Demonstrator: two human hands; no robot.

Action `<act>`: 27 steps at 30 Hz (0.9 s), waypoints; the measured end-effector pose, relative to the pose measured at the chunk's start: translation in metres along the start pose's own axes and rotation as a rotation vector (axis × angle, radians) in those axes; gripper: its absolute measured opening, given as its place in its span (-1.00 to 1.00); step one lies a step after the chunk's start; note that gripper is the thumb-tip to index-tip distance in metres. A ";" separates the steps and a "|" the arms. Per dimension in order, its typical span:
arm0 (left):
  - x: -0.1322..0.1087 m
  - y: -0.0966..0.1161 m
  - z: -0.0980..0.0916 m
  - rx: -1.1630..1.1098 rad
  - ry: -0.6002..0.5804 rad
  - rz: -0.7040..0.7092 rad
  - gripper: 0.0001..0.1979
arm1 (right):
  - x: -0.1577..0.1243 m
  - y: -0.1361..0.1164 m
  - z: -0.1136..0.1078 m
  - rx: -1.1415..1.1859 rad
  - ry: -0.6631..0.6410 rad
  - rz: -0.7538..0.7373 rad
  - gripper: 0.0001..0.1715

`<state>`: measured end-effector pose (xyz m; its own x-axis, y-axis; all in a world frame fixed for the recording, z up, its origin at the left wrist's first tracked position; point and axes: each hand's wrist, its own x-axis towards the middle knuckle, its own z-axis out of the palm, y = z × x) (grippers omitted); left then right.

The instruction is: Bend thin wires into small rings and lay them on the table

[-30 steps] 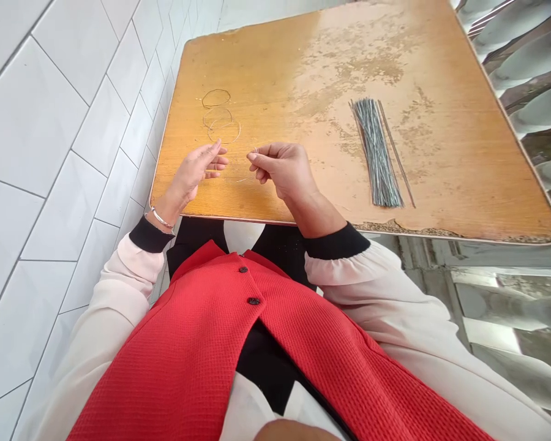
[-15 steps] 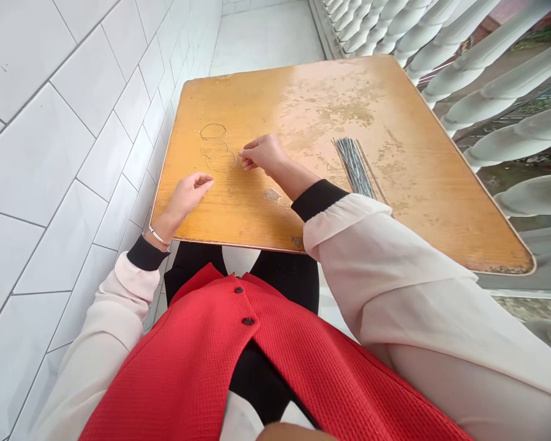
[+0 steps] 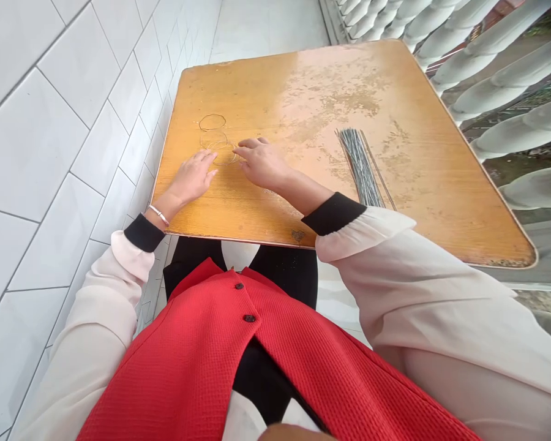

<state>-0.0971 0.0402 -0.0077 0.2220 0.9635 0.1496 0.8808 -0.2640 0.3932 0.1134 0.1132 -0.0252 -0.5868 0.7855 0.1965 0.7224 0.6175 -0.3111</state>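
Thin wire rings (image 3: 212, 122) lie in a short row on the left part of a worn wooden table (image 3: 303, 86). My left hand (image 3: 193, 174) lies flat on the table with fingers stretched out, its fingertips at the nearest ring (image 3: 220, 152). My right hand (image 3: 259, 162) rests just right of that ring, fingers extended and flat, fingertips touching its edge. Neither hand holds anything that I can see. A bundle of straight grey wires (image 3: 358, 162) lies on the table to the right of my right forearm.
A white tiled wall (image 3: 64, 122) runs along the table's left side. White balusters (image 3: 487, 73) stand beyond the table's right edge. My red vest and light sleeves fill the foreground.
My right hand carried a wire piece from in front of me to the rings and now lies flat beside them. My left hand has moved forward to the nearest ring and opened.
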 end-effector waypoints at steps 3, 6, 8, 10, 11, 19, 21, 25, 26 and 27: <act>0.015 -0.004 -0.003 0.103 -0.095 -0.021 -0.44 | -0.003 0.003 0.005 -0.028 -0.009 -0.040 -0.34; 0.024 -0.005 -0.002 0.119 -0.091 -0.020 -0.42 | -0.009 0.001 0.004 -0.081 -0.093 -0.081 -0.33; 0.027 -0.005 0.002 0.089 -0.095 -0.006 -0.43 | -0.013 -0.003 0.004 -0.096 -0.146 -0.088 -0.35; 0.028 -0.005 0.008 0.026 -0.105 -0.006 -0.45 | -0.016 -0.009 0.001 -0.057 -0.141 -0.058 -0.40; 0.028 -0.007 0.010 -0.020 -0.096 -0.007 -0.48 | -0.019 -0.011 -0.003 -0.021 -0.118 -0.037 -0.43; -0.019 -0.009 -0.007 -0.183 0.179 0.052 -0.68 | -0.104 0.020 -0.094 0.090 0.324 0.528 -0.67; -0.040 0.002 -0.005 -0.120 0.183 0.090 -0.68 | -0.137 0.038 -0.109 -0.047 0.367 0.693 -0.69; -0.070 0.025 0.015 -0.073 0.197 0.218 -0.71 | -0.183 0.062 -0.110 -0.079 0.175 0.932 -0.77; -0.073 0.030 0.022 -0.076 0.190 0.241 -0.71 | -0.187 0.065 -0.106 -0.079 0.126 0.945 -0.74; -0.075 0.033 0.028 -0.082 0.187 0.260 -0.72 | -0.190 0.066 -0.102 -0.088 0.089 0.943 -0.71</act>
<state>-0.0732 -0.0398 -0.0320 0.3477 0.8406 0.4153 0.7665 -0.5099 0.3904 0.3098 0.0090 0.0116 0.2797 0.9597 -0.0289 0.9110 -0.2748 -0.3076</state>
